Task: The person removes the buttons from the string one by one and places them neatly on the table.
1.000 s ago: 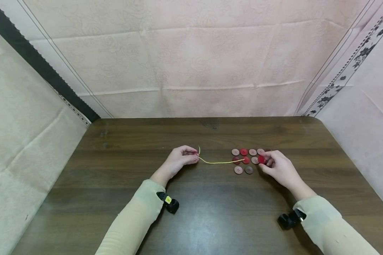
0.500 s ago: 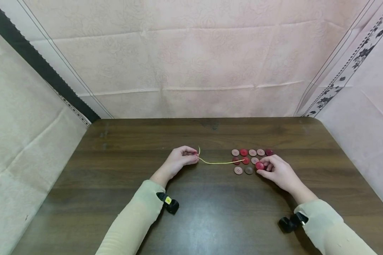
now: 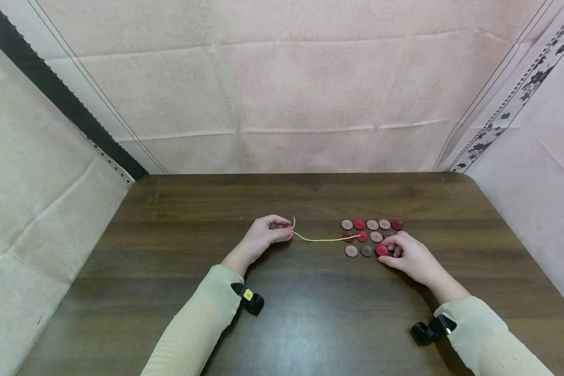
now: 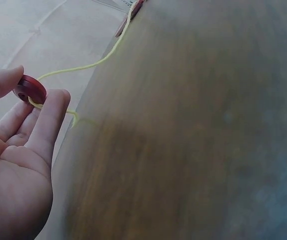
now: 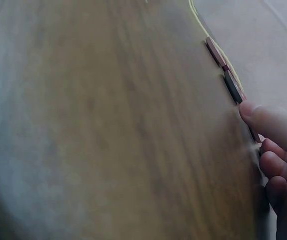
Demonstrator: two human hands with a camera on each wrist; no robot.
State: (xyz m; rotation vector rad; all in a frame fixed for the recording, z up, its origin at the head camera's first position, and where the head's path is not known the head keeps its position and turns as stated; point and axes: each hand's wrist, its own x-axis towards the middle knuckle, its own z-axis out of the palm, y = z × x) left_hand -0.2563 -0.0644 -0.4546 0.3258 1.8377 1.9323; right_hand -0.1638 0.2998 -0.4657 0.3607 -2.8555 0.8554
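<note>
In the head view my left hand pinches a red button, which shows larger in the left wrist view as a dark red button between thumb and fingers. A yellow cord is looped at that button. Its short end sticks up by the fingertips, and the long part runs right to a red button in the middle row. My right hand holds another red button by its edge, at the right end of the front row. From the right wrist, its thumb hides most of that button.
Rows of buttons lie on the brown wooden table: pale pink buttons, red ones, a dark grey button and a maroon button. Another dark button is partly covered by my right fingers. A pale cloth hangs behind the table.
My right hand has brought its red button nearer to me, from beside the middle row to the front row, uncovering the maroon button. My left hand and the cord stay still.
</note>
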